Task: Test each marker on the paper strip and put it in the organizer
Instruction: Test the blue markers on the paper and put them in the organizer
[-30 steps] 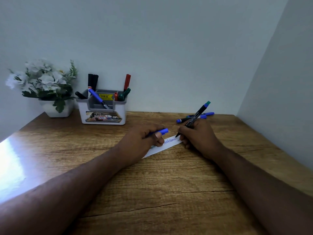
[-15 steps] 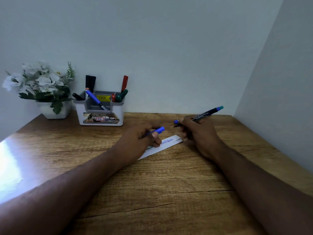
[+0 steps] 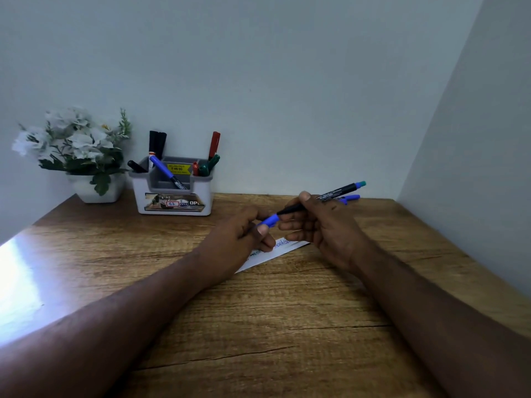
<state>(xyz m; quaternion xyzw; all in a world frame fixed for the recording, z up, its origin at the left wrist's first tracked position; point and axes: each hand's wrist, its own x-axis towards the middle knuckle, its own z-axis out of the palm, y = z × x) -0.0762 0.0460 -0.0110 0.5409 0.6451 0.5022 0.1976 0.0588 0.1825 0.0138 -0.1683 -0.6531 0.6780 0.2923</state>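
My right hand (image 3: 321,225) grips a black marker (image 3: 333,194) with a blue-green end, held nearly level above the table. My left hand (image 3: 241,234) pinches the marker's blue cap (image 3: 269,220), which meets the marker's tip end. The white paper strip (image 3: 275,249) with blue scribbles lies on the wooden table under both hands. The white and grey organizer (image 3: 172,193) stands at the back left and holds several markers. Another blue marker (image 3: 349,198) lies on the table behind my right hand.
A white pot of white flowers (image 3: 77,150) stands left of the organizer against the back wall. A side wall (image 3: 474,168) borders the table (image 3: 258,326) on the right. A bright glare patch lies at the table's left edge.
My right hand lifted the marker off the paper strip and turned it level. Both hands rose and came together, so the blue cap now meets the marker's tip.
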